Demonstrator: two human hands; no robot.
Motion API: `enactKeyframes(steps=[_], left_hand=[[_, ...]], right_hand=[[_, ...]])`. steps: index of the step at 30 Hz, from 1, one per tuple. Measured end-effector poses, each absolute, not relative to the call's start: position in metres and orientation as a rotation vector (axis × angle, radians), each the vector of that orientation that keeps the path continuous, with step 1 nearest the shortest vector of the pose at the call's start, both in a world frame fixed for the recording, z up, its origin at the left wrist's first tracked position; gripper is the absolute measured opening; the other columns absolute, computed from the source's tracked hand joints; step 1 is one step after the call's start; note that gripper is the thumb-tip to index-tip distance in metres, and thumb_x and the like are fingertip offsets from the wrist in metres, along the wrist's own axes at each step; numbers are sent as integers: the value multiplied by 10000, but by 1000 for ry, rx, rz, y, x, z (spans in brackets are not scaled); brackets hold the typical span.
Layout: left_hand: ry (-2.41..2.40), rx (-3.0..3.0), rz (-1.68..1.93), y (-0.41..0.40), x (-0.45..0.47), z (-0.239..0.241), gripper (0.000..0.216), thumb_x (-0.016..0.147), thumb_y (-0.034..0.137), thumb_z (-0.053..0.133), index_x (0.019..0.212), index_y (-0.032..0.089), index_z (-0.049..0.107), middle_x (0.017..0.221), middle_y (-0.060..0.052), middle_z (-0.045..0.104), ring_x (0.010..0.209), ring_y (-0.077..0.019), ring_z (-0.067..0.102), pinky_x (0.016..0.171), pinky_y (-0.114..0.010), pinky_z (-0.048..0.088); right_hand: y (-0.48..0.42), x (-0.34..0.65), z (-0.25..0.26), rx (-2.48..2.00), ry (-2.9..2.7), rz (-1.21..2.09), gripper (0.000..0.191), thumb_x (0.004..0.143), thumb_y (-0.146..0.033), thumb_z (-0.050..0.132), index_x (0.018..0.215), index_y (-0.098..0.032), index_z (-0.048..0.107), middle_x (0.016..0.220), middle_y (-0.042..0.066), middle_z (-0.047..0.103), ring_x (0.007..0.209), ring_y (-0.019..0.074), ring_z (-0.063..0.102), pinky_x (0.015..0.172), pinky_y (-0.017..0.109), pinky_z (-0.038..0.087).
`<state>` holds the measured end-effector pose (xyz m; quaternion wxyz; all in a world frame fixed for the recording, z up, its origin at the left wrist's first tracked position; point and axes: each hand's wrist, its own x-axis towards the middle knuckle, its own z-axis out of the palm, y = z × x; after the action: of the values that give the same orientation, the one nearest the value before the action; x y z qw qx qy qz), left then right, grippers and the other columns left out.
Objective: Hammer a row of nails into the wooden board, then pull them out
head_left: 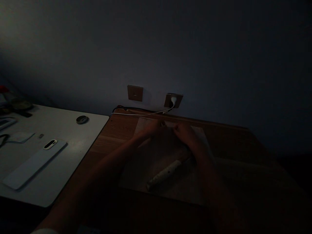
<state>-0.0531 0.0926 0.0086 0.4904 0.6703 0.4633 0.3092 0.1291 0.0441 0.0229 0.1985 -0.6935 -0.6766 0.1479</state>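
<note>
A pale, flat square sheet or board lies on the wooden table. Over its far edge, my left hand has its fingers curled together, and in the dim light I cannot make out what is in them. My right hand is a short way to the right, also closed, its fingertips facing the left hand. A tool with a pale, worn handle lies aslant on the board. Its far end runs towards my right forearm, where shadow and the arm hide it.
White table on the left, with a long white object, a round lid-like piece and dark items at its far end. On the wall behind are a socket with a white plug, a cable and a plate.
</note>
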Motion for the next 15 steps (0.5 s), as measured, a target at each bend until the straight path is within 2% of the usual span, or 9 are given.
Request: enactKeyframes(steps=[3, 6, 12, 15], left_hand=[[1143, 1839, 723, 89, -50, 9, 129, 729, 100, 685, 805, 201, 706, 744, -18, 642, 787, -198, 598, 733, -250, 455], [1122, 2119, 658, 90, -48, 9, 165, 761, 69, 636, 808, 205, 715, 843, -67, 699, 915, -249, 647, 846, -298, 484], [1105, 2222, 614, 94, -45, 10, 213, 789, 53, 613, 642, 206, 616, 791, -95, 677, 873, -268, 671, 844, -336, 491], [1063, 1947, 682, 95, -41, 13, 215, 766, 39, 626, 633, 201, 580, 852, -110, 670, 949, -271, 654, 828, -311, 482]], right_hand=[[40, 127, 24, -1963, -1983, 340, 98, 875, -167, 599, 854, -222, 678, 998, 138, 756, 996, 270, 686, 801, 319, 445], [41, 127, 28, -1967, -2022, 291, 105, 882, -184, 598, 929, -224, 683, 1034, 126, 760, 993, 260, 683, 777, 306, 438], [47, 134, 40, -1989, -1956, 289, 129, 925, -274, 560, 868, -219, 662, 927, 82, 756, 850, 213, 669, 693, 274, 412], [48, 140, 46, -1993, -1921, 333, 138, 908, -264, 571, 801, -216, 644, 845, 60, 739, 775, 192, 649, 654, 263, 395]])
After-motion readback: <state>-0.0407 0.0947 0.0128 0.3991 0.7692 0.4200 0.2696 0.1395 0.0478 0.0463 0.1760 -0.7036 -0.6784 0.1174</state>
